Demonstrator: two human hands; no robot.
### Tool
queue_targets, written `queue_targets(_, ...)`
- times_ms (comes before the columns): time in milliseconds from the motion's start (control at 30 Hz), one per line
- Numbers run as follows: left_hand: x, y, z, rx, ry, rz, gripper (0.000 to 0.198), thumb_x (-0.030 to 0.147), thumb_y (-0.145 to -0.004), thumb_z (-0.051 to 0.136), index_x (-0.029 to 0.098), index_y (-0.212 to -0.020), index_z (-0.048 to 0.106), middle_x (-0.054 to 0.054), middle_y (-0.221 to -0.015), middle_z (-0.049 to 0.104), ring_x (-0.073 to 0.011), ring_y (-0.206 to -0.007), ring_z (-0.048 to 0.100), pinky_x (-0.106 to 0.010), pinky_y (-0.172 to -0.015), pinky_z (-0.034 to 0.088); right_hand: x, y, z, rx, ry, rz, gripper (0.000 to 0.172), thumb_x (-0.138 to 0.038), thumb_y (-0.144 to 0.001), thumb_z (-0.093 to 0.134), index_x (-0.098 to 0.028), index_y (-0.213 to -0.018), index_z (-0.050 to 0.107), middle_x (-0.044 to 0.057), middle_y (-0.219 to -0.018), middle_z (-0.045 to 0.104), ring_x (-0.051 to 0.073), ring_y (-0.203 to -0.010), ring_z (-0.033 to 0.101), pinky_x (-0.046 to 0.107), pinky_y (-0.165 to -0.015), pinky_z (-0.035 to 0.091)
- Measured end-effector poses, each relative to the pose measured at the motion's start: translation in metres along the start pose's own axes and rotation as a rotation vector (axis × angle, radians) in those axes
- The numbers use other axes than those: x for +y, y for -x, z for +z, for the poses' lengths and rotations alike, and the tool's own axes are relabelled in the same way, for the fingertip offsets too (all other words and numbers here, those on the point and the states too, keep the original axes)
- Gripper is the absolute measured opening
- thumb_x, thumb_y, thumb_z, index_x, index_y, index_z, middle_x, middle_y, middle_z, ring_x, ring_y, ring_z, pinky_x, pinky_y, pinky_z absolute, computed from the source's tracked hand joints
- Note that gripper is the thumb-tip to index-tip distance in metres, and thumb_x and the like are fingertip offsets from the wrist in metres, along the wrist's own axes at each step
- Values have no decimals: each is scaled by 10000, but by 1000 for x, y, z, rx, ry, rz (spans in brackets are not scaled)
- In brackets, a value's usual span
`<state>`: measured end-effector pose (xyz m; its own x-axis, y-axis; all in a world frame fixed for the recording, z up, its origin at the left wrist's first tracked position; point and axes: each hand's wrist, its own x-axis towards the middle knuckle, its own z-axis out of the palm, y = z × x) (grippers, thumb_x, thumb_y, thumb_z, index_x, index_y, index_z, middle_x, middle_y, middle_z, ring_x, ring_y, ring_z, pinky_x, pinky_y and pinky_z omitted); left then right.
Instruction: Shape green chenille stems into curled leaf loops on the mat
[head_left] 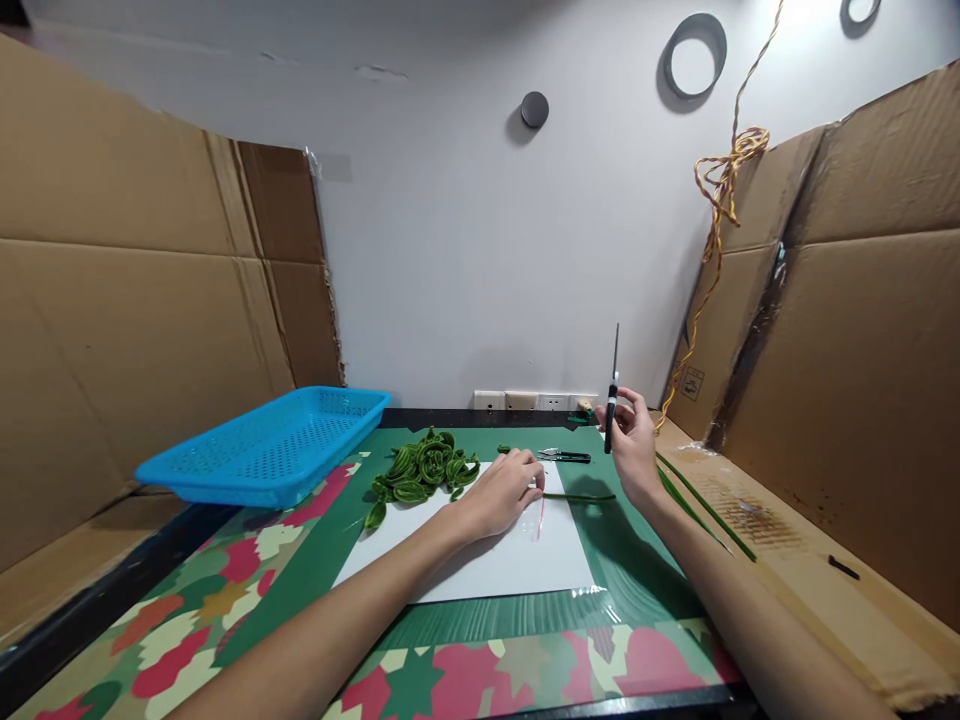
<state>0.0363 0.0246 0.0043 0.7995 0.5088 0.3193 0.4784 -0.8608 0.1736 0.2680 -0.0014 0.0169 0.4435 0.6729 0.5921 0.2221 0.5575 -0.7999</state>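
My left hand (501, 492) rests on a white sheet (487, 555), fingers curled, pinching the end of a thin green strip (581, 497) that lies across the sheet's right edge. My right hand (632, 440) is raised above the table, fingers closed round a thin black-handled tool (613, 395) that points straight up with a metal tip. A pile of curled green pieces (424, 468) lies at the sheet's far left corner. A red line (541, 518) is marked on the sheet by my left hand.
A blue perforated tray (270, 450) sits at the left on the table's edge. Small black scissors (566, 457) lie behind my left hand. Long green strips (705, 505) lie at the right. Cardboard walls stand on both sides. A green mat (637, 570) covers the table.
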Motion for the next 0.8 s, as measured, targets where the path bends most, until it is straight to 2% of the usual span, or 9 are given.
queue_targets(167,2,-4,1,45,-109,96,179,170,-1027,412,199,-946,569,-62,-937,626,-225,-860,536,-365,-786,375,-4,0,-1,-3,-46,1,588,-566,-837,710,-237,-1264,477,23,-908,670,205,-804,649,295,-678,490)
queue_targets(300,3,-2,-13,188,3,-44,191,172,-1028,400,199,-955,574,-34,-840,635,-198,-753,523,-356,-763,392,-7,0,-2,22,36,18,723,-591,-739,795,-224,-1285,497,22,-948,612,203,-838,604,311,-741,482)
queue_targets(400,-6,5,-26,350,195,-151,173,284,-1023,475,213,-950,615,-20,-829,671,-195,-769,562,-346,-762,428,-6,2,0,-29,55,39,754,-619,-714,805,-220,-1285,516,14,-941,587,202,-848,573,322,-786,468)
queue_targets(567,-32,15,-44,661,606,-259,236,408,-936,628,182,-958,694,-49,-887,731,-190,-768,663,-320,-735,513,3,19,15,-248,-97,136,561,-658,-824,694,-242,-1170,546,-5,-839,571,200,-796,570,326,-759,459)
queue_targets(700,-39,11,-64,815,799,-247,306,439,-883,695,162,-1009,724,-78,-930,771,-196,-786,714,-312,-753,541,8,40,32,-490,-239,263,479,-678,-921,563,-249,-1130,516,-10,-762,555,196,-702,563,331,-704,452)
queue_targets(800,-36,3,-81,877,836,-244,321,442,-853,725,153,-991,733,-91,-920,782,-191,-761,717,-289,-691,530,5,53,42,-637,-245,266,483,-650,-936,571,-255,-1208,510,5,-842,561,198,-771,576,345,-777,459)
